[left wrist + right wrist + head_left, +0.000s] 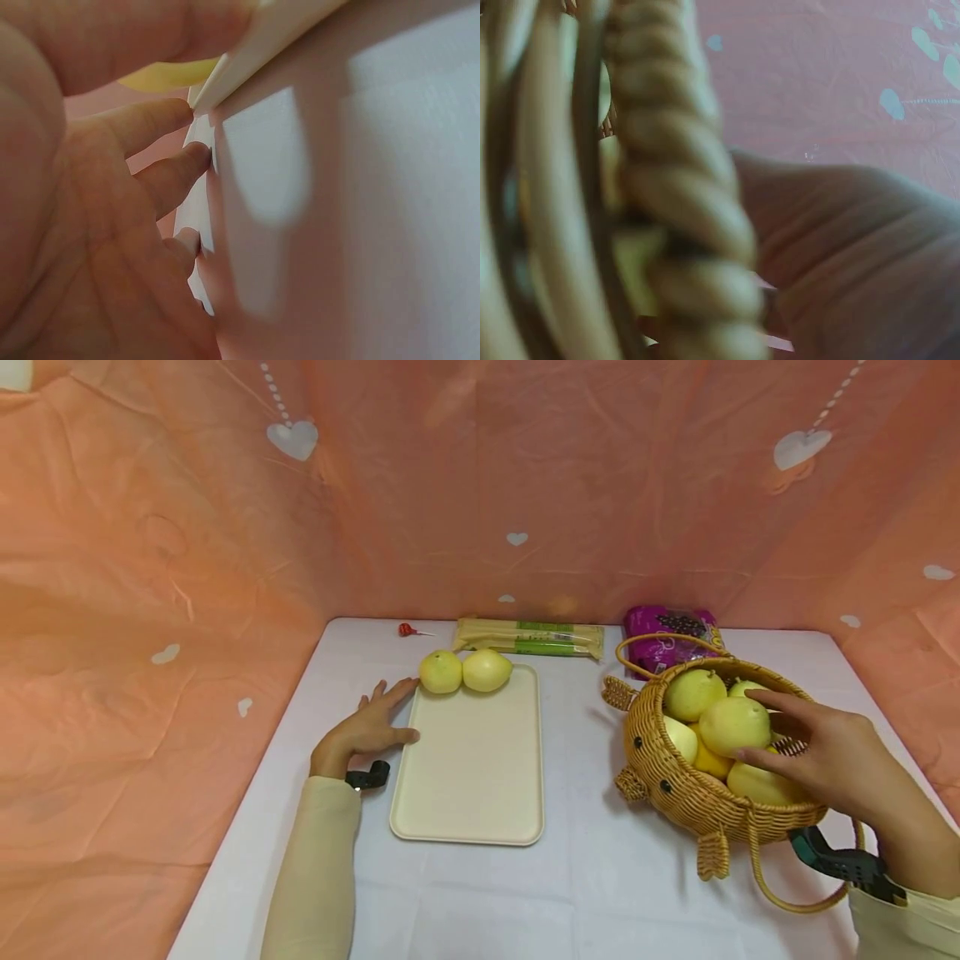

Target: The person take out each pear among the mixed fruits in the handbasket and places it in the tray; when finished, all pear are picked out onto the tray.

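Observation:
My right hand (843,756) reaches over the rim of a woven animal-shaped basket (682,789). Its thumb and fingers hold a pale yellow-green pear (733,727) between them, on top of other pears inside. In the right wrist view the braided rim (679,172) covers most of the fingers. At the left edge of a cream tray (472,760), my left hand (367,727) is spread, thumb and fingertips right at the side. Two more fruits, a round pear (440,672) and a pointed yellow-green one (487,671), sit side by side at the tray's far end.
Behind the tray lie a long beige-and-green packet (528,637) and a small red-headed item (407,629). A purple bag (663,627) lies behind the basket. One basket handle (798,906) hangs toward the front. Orange cloth (480,485) walls surround the white table.

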